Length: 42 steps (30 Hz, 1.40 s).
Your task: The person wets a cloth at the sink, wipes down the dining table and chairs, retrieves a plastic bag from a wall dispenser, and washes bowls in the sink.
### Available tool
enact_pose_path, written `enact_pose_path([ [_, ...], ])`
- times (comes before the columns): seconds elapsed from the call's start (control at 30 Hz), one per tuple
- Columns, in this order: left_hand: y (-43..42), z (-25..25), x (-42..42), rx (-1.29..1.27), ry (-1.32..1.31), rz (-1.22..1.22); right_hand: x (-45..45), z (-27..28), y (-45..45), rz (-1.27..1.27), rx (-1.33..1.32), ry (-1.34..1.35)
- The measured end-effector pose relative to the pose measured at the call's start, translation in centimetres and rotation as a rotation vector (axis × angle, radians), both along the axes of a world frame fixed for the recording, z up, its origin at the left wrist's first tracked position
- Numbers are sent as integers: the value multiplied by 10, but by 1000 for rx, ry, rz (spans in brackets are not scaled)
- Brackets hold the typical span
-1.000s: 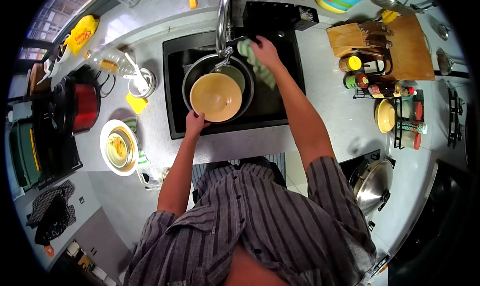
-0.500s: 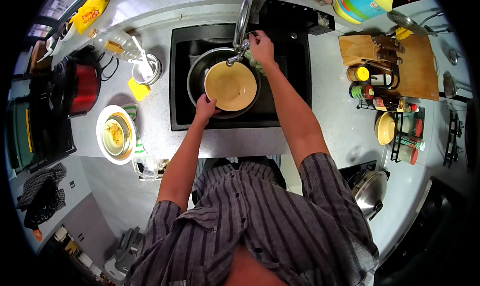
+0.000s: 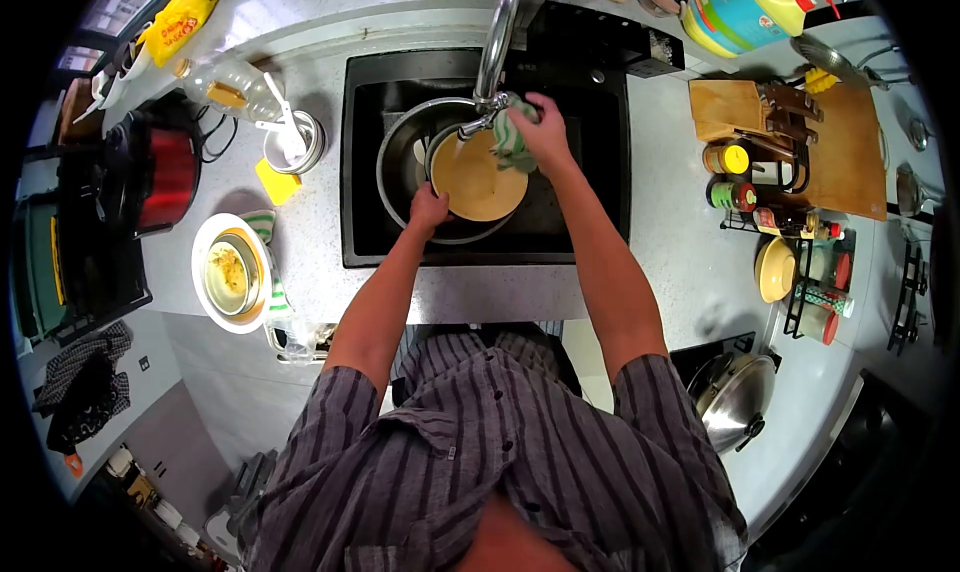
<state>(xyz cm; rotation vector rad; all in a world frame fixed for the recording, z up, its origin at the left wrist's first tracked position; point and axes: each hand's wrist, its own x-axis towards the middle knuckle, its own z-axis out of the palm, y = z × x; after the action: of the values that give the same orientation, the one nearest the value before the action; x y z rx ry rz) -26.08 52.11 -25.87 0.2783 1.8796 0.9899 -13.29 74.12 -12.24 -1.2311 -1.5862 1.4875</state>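
Observation:
A yellow bowl (image 3: 478,184) is tilted in my left hand (image 3: 430,209), whose fingers close on its near-left rim. It is over a larger metal pot (image 3: 390,157) in the black sink (image 3: 600,172). My right hand (image 3: 545,135) grips a green and white cloth (image 3: 515,144) above the bowl's far-right rim. The chrome faucet (image 3: 495,47) reaches over the bowl, its spout end close to the cloth. Part of a light-coloured utensil (image 3: 420,152) shows inside the pot, left of the bowl. Whether water is running I cannot tell.
Left of the sink are a white basin (image 3: 205,297) holding bowls with food scraps, small stacked bowls (image 3: 312,152) and a yellow sponge (image 3: 277,182). A knife block (image 3: 725,109), jars and another yellow bowl (image 3: 776,270) stand on the right. A detergent bottle (image 3: 735,22) is behind.
My right hand has come away from the faucet handle and moved right, lifting the cloth over the bowl's rim. The bowl has shifted slightly right in my left hand, exposing the utensil.

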Motion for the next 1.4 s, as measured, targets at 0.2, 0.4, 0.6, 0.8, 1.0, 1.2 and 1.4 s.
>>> enact_pose_path([
  [0.2,13,-19,-7,14,59,11,7,-43,-41,248,39,-190],
  [0.4,9,-11,-9,-90,-64,35,-37,-36,-70,177,-262,-52],
  [0.6,20,48,3,79,32,282,-51,-35,-87,29,-564,344],
  [0.8,84,74,-21,405,-1034,313,-33,-10,-133,110,-52,166],
  [1.0,112,-45,12,497,-231,133,-69,-22,-107,-26,29,84],
  [1.2,105,95,29,460,-611,711,-60,-122,-64,257,-68,-59],
  [1.4,104,1,-13,366,-694,348,-78,-60,-102,-26,204,-96],
])
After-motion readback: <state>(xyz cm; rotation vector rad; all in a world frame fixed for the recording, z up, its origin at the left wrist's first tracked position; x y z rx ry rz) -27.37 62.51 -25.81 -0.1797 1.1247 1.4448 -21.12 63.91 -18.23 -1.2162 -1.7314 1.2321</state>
